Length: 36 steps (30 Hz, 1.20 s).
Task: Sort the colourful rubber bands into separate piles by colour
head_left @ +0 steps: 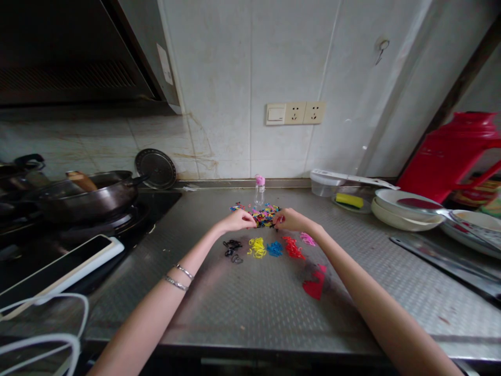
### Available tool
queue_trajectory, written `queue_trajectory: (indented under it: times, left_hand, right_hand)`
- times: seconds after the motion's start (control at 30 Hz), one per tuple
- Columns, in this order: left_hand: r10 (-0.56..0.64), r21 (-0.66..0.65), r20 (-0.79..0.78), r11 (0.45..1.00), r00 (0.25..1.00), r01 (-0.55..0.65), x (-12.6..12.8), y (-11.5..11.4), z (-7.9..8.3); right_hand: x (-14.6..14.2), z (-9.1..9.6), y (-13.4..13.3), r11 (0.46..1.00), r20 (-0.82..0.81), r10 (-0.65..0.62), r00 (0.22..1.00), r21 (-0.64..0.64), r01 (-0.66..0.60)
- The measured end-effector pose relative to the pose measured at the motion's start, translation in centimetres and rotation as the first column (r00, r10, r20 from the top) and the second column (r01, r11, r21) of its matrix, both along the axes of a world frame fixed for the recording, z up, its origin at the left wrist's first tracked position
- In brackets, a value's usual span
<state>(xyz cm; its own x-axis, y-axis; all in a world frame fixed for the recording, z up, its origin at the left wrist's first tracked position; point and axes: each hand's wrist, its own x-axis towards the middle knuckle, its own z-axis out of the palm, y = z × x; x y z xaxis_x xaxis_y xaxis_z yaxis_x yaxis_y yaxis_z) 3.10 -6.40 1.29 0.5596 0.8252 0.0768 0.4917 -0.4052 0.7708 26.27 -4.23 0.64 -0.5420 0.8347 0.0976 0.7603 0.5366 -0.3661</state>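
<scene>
Grip in both hands looks narrow, though I cannot tell whether it holds anything: the left hand (239, 220) and right hand (288, 219) flank the multicoloured pile (265, 216), keeping it within both hands' reach. Nearer the wearer than that pile, black pieces (233, 245), yellow pieces (257, 247), blue pieces (274, 249), red pieces (293, 248) and pink pieces (308, 239) lie apart on the desk (235, 313), seemingly so colours stay unmixed.

Metal pan (113, 196) on black stove (164, 202)

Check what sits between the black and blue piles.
Head view: the yellow pile lies on the counter between the black pile and the blue pile.
</scene>
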Motion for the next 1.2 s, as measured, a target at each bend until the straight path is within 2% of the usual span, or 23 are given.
queue_trajectory:
  times: [0.13, 0.23, 0.53, 0.7, 0.87, 1.0, 1.2]
  left_hand:
    - [0.180, -0.010, 0.008, 0.984, 0.984, -0.180, -0.6, -0.3, 0.7]
    - [0.258, -0.028, 0.019, 0.966, 0.966, -0.257, -0.9, -0.4, 1.0]
    - [0.309, -0.074, 0.054, 0.950, 0.949, -0.305, -1.4, -0.1, 0.8]
    - [0.332, -0.089, 0.053, 0.941, 0.942, -0.327, -1.5, -0.2, 1.0]
    - [0.368, -0.099, 0.054, 0.927, 0.928, -0.362, -1.9, -0.1, 0.9]
    - [0.371, -0.113, 0.080, 0.926, 0.925, -0.361, -2.3, 0.4, 0.5]
    - [0.381, -0.124, 0.103, 0.921, 0.919, -0.368, -3.0, 1.3, -0.5]
  right_hand:
    - [0.1, -0.1, 0.1, 0.999, 0.062, -0.023, 0.998, -0.023, 0.024]
    - [-0.1, -0.3, -0.1, 0.999, 0.078, -0.047, 0.996, -0.008, 0.048]
    - [-0.7, -0.5, -0.6, 0.996, 0.089, -0.077, 0.993, 0.048, 0.073]
    - [-0.6, -0.9, -0.2, 0.997, 0.071, -0.040, 0.997, 0.071, 0.035]
    - [0.0, -0.6, 0.3, 0.998, -0.024, -0.018, 1.000, 0.063, 0.020]
    - [0.8, 0.5, 0.3, 0.999, -0.199, -0.004, 0.980, 0.032, 0.010]
    - [1.6, 2.2, -0.2, 0.991, -0.439, -0.070, 0.896, -0.137, 0.011]
